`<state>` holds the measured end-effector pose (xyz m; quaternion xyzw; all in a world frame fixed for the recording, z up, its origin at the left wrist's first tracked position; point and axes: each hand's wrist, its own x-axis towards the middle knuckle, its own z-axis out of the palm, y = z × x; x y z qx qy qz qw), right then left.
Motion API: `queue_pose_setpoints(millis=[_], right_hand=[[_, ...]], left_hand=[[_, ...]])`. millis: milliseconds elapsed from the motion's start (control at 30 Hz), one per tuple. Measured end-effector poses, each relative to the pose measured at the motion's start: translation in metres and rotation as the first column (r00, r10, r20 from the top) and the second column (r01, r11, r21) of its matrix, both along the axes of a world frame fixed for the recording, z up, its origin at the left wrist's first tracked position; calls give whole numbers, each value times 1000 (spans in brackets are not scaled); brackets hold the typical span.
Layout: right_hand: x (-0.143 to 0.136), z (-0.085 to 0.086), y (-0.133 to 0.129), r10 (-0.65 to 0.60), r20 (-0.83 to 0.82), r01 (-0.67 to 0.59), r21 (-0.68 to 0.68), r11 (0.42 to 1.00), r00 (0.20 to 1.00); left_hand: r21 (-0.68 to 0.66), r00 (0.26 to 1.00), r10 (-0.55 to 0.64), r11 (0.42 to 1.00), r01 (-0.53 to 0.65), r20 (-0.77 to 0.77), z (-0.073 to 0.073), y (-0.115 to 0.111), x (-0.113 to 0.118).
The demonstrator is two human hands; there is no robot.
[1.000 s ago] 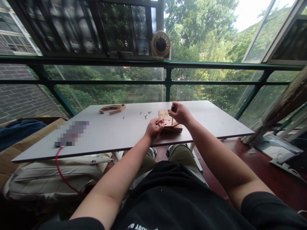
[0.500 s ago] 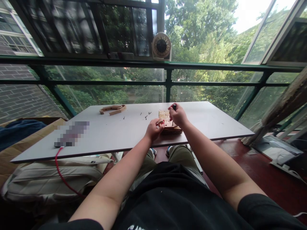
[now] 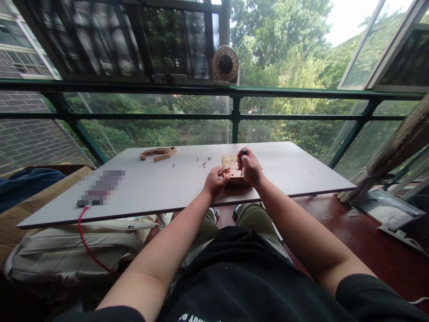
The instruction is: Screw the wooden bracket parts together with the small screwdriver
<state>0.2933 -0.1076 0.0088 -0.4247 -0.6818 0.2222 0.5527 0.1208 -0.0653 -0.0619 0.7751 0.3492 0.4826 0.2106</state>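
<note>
A small stack of wooden boards [image 3: 237,175] lies near the front edge of the white table [image 3: 150,188]. My right hand [image 3: 250,164] is wrapped round the dark handle of a screwdriver [image 3: 244,152], held upright with its shaft pointing down at the top board. My left hand [image 3: 217,180] pinches a small pale wooden piece [image 3: 224,169] at the left side of the stack. The exact spot where the screwdriver tip rests is too small to tell.
Several dark screws [image 3: 204,164] lie left of the boards. Curved wooden parts [image 3: 158,154] sit at the back left. A blurred phone-like object [image 3: 102,188] with a red cable [image 3: 83,239] is at the left. A round fan [image 3: 225,65] stands beyond the table.
My right hand has turned slightly about the screwdriver handle, with its wrist a little lower. My left hand has stayed in place.
</note>
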Motion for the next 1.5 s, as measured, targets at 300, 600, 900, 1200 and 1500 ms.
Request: queue_pose_setpoints(millis=[300, 600, 900, 1200, 1500], right_hand=[[30, 29, -5, 138, 44, -133, -110, 985, 989], [42, 25, 3, 54, 74, -46, -103, 994, 996], [29, 25, 5, -128, 272, 125, 31, 992, 954], [36, 22, 10, 17, 144, 0, -118, 993, 989], [33, 23, 9, 89, 72, -78, -150, 986, 993]], left_hand=[[-9, 1000, 3, 1000, -3, 13, 2, -3, 1], [-9, 999, 36, 999, -35, 30, 3, -5, 2], [-8, 998, -32, 999, 32, 46, 2, -3, 0], [-33, 999, 9, 999, -7, 51, 2, -4, 1], [-16, 997, -58, 998, 59, 56, 2, -2, -1]])
